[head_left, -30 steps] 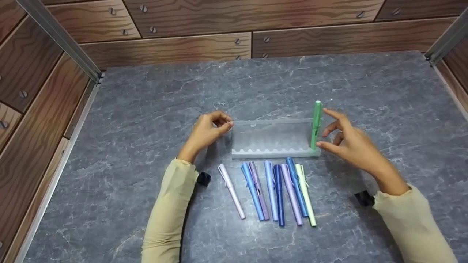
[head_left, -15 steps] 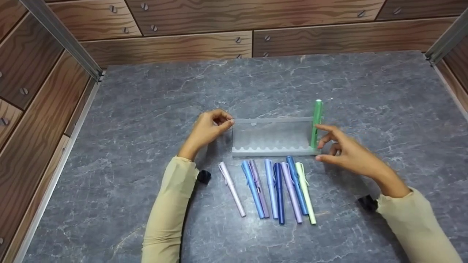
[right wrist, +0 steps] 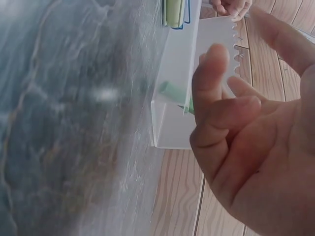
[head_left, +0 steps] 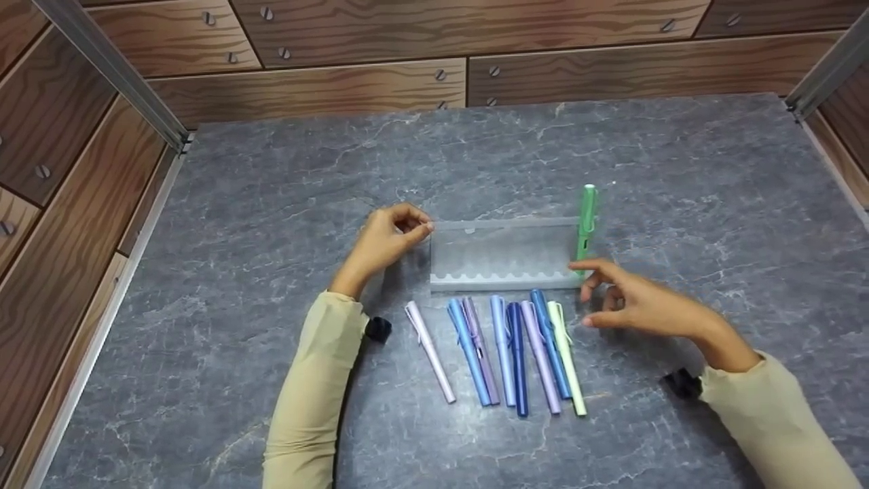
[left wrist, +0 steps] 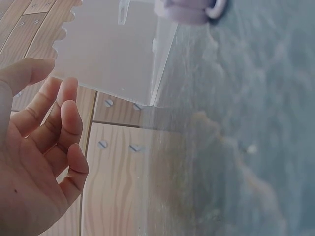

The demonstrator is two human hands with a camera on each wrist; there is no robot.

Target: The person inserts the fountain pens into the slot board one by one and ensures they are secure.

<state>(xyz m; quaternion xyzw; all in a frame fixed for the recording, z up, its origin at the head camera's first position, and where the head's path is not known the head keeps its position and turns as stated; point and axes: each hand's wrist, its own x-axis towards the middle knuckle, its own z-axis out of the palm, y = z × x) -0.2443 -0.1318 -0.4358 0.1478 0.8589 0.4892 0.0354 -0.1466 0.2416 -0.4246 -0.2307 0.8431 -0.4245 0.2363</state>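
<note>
A frosted, see-through pen stand [head_left: 502, 248] with a scalloped rail stands mid-table. At its right end a green pen [head_left: 588, 214] stands upright. The thumb and forefinger of my left hand [head_left: 383, 238] pinch the stand's upper left corner, which shows between the fingertips in the left wrist view. My right hand [head_left: 641, 302] is at the front right of the stand, thumb and fingers spread apart and holding nothing. Its forefinger reaches the scalloped rail, passing in front of the green pen's lower end. In the right wrist view part of the green pen [right wrist: 172, 92] shows through the stand.
In front of the stand several capped pens lie in a loose row, from a pale lilac pen [head_left: 430, 353] at left to a light green pen [head_left: 569, 360] at right. Wood-patterned panels [head_left: 366, 81] border the grey marbled table [head_left: 204, 326].
My right hand has come down from beside the green pen's upper part to the rail at its base. The green pen stays upright; my left hand keeps its place at the corner.
</note>
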